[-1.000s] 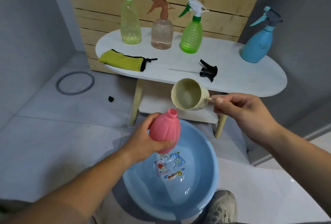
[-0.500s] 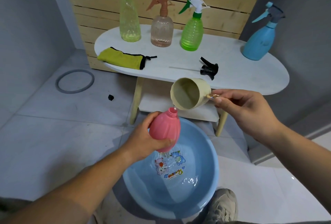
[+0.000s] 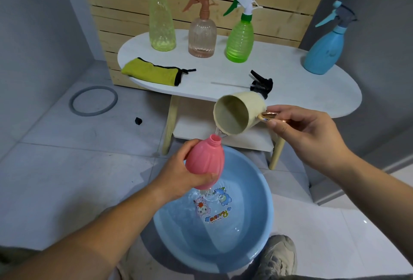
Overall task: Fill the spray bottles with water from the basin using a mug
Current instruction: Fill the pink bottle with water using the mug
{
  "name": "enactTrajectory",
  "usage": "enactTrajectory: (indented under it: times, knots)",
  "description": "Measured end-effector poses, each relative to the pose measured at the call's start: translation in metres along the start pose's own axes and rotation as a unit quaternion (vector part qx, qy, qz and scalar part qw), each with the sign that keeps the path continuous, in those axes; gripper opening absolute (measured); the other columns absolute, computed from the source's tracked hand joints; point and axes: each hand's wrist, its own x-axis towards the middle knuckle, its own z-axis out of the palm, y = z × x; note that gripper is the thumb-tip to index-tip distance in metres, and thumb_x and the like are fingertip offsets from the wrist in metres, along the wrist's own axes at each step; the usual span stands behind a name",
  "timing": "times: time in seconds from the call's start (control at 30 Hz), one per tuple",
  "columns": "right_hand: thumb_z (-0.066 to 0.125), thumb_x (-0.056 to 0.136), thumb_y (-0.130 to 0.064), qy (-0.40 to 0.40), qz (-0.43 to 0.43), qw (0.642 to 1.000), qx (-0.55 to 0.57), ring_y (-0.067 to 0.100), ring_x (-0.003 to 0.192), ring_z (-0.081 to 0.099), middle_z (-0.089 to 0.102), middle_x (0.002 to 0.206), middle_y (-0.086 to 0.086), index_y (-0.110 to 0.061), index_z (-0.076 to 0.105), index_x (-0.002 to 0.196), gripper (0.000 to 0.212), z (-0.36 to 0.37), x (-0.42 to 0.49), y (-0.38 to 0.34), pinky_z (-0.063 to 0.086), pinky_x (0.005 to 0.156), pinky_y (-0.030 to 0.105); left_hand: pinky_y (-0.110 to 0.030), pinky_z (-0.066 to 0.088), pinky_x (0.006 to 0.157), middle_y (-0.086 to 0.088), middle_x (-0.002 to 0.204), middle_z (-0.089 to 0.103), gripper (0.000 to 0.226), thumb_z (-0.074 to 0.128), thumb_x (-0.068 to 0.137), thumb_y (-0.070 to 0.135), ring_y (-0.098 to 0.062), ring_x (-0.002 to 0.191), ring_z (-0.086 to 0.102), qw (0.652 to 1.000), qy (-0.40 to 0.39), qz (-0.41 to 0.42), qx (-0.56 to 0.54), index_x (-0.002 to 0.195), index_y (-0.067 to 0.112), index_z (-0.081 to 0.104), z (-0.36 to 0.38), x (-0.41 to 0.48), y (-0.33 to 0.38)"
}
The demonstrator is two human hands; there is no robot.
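My left hand point(image 3: 178, 173) grips a pink spray bottle point(image 3: 206, 160) without its cap, tilted, above the blue basin point(image 3: 263, 232) of water on the floor. My right hand point(image 3: 299, 130) holds a cream mug point(image 3: 240, 115) by its copper handle, tipped toward the bottle. A thin stream of water runs from the mug's lip to the bottle's open neck. Some water drips from under the bottle into the basin. A black spray head point(image 3: 261, 84) lies on the white table point(image 3: 312, 96).
On the table stand a yellow-green bottle point(image 3: 161, 24), a clear pink bottle point(image 3: 202, 33), a green bottle point(image 3: 240, 38) and a blue bottle point(image 3: 325, 49), with a yellow cloth point(image 3: 152, 74). A grey ring point(image 3: 93, 103) lies on the floor; my shoe point(image 3: 279, 257) is beside the basin.
The mug has tipped further and its lip has come down to the bottle's neck; water now pours. The pink bottle has stayed over the basin.
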Motion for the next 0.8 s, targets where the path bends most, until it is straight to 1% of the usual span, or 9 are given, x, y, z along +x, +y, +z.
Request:
enactTrajectory:
  times: [0.07,0.17,0.27,0.37,0.5,0.6,0.67,0.73,0.8]
  knots:
    - [0.071,0.076,-0.040,0.002,-0.004,1.000,-0.007,0.012,0.104,0.068,0.072,0.115,-0.004,-0.014,0.077,0.089,0.030,0.0002,-0.0001,0.0001,0.052,0.095,0.027,-0.018,0.058,0.072,0.016,0.135,0.054,0.087,0.097,0.066,0.026,-0.005,0.114,0.059,1.000,0.002,0.000,0.002,0.137,0.044,0.050,0.0002,-0.0003,-0.0001]
    - [0.071,0.076,-0.038,0.003,-0.010,1.000,-0.010,0.011,0.104,0.068,0.072,0.115,-0.003,-0.013,0.077,0.090,0.030,0.0005,-0.0001,-0.0010,0.052,0.094,0.023,-0.019,0.059,0.073,0.016,0.134,0.055,0.086,0.097,0.066,0.025,-0.005,0.114,0.059,1.000,0.005,0.000,0.000,0.136,0.042,0.050,0.0002,-0.0006,0.0000]
    - [0.071,0.077,-0.036,-0.001,-0.018,1.000,-0.010,0.009,0.105,0.068,0.071,0.115,-0.001,-0.014,0.077,0.089,0.025,0.0014,-0.0003,-0.0031,0.050,0.093,0.020,-0.023,0.059,0.076,0.016,0.133,0.055,0.086,0.097,0.066,0.025,-0.006,0.114,0.059,1.000,0.003,0.001,-0.001,0.136,0.042,0.051,0.0002,-0.0013,0.0006]
    - [0.071,0.078,-0.034,-0.001,-0.029,0.999,-0.015,0.007,0.105,0.067,0.071,0.116,0.000,-0.017,0.076,0.088,0.021,0.0022,-0.0009,-0.0052,0.049,0.091,0.017,-0.022,0.060,0.075,0.015,0.132,0.057,0.085,0.098,0.065,0.023,-0.004,0.113,0.060,1.000,0.005,0.005,-0.005,0.135,0.040,0.052,0.0009,-0.0015,0.0005]
    - [0.071,0.080,-0.033,-0.005,-0.045,0.998,-0.036,0.004,0.104,0.067,0.070,0.117,-0.002,-0.021,0.076,0.088,0.015,0.0024,-0.0014,-0.0067,0.048,0.087,0.013,-0.022,0.060,0.075,0.017,0.132,0.057,0.085,0.097,0.066,0.023,-0.005,0.113,0.060,1.000,0.002,0.008,-0.003,0.136,0.040,0.052,0.0021,-0.0013,0.0012]
    - [0.071,0.080,-0.033,-0.004,-0.053,0.998,-0.044,0.005,0.105,0.066,0.069,0.118,-0.002,-0.019,0.076,0.089,0.016,0.0023,-0.0015,-0.0056,0.049,0.089,0.015,-0.020,0.060,0.073,0.017,0.130,0.057,0.083,0.097,0.066,0.022,-0.006,0.113,0.060,1.000,0.002,0.009,-0.005,0.135,0.039,0.053,0.0025,-0.0012,0.0006]
    - [0.071,0.080,-0.033,-0.003,-0.054,0.997,-0.046,0.008,0.107,0.066,0.069,0.119,-0.001,-0.019,0.077,0.090,0.018,0.0024,-0.0015,-0.0051,0.051,0.092,0.021,-0.019,0.060,0.073,0.017,0.130,0.058,0.083,0.097,0.066,0.022,-0.006,0.113,0.061,1.000,0.002,0.010,-0.005,0.134,0.039,0.053,0.0023,-0.0011,-0.0003]
    - [0.071,0.080,-0.035,-0.004,-0.057,0.997,-0.047,0.010,0.108,0.067,0.069,0.120,-0.002,-0.021,0.077,0.091,0.018,0.0025,-0.0016,-0.0058,0.052,0.095,0.027,-0.019,0.059,0.072,0.017,0.130,0.058,0.083,0.097,0.065,0.023,-0.006,0.112,0.061,1.000,0.003,0.009,-0.005,0.133,0.040,0.053,0.0019,-0.0009,-0.0007]
    - [0.071,0.080,-0.036,-0.007,-0.065,0.997,-0.046,0.010,0.108,0.067,0.068,0.120,-0.003,-0.026,0.076,0.091,0.016,0.0026,-0.0020,-0.0071,0.053,0.095,0.029,-0.020,0.060,0.073,0.018,0.129,0.058,0.081,0.098,0.065,0.023,-0.006,0.111,0.061,1.000,0.003,0.008,-0.005,0.132,0.041,0.053,0.0019,-0.0009,-0.0014]
